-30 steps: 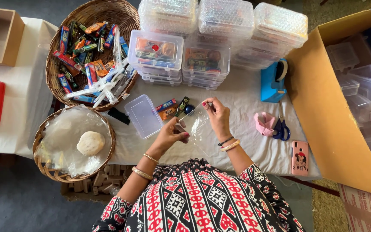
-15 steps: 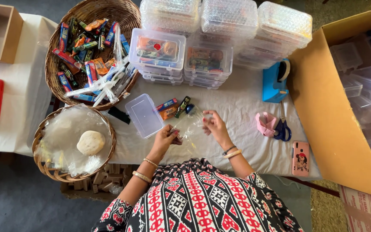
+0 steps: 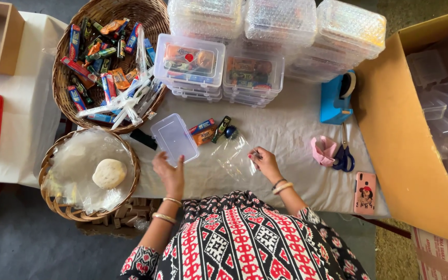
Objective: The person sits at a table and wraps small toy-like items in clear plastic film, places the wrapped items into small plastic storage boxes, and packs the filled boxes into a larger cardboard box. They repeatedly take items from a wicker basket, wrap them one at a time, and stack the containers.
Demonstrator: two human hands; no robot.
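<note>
on the white cloth at table centre, both hands have split apart since the earlier shots: before, they were raised together pinching a clear plastic bag (image 3: pixel 236 155) between them; now the bag lies flat on the cloth. right hand (image 3: pixel 266 164) grasps its right edge with pinched fingertips, bag held down. left hand (image 3: pixel 169 173) has let go, fingers loosely spread, touching the near edge of a clear empty plastic box (image 3: pixel 174 138) lying tilted just left of the bag. reads as bag laid down and the left hand shifting to the box, so work has turned from the bag to the box.

packages: small loose wrapped candies (image 3: pixel 212 129) sit just beyond the bag, blue, orange and dark green wrappers, one round blue piece. big wicker basket (image 3: pixel 64 83) top left is full of long wrapped sweets, red, blue, orange, plus white-clear strips. smaller wicker basket (image 3: pixel 51 194) near left holds crumpled clear bags and a pale round lump. stacked clear boxes (image 3: pixel 193 59) at the back, front ones filled with colourful candy, rear ones wrapped in bubble wrap. blue tape dispenser (image 3: pixel 333 98) right of them, pink tape roll and blue scissors (image 3: pixel 344 155) nearer, pink phone (image 3: pixel 365 193) by the table edge. open cardboard carton (image 3: pixel 400 135) far right holds more clear boxes. red flat thing and a small brown box far left.
</note>
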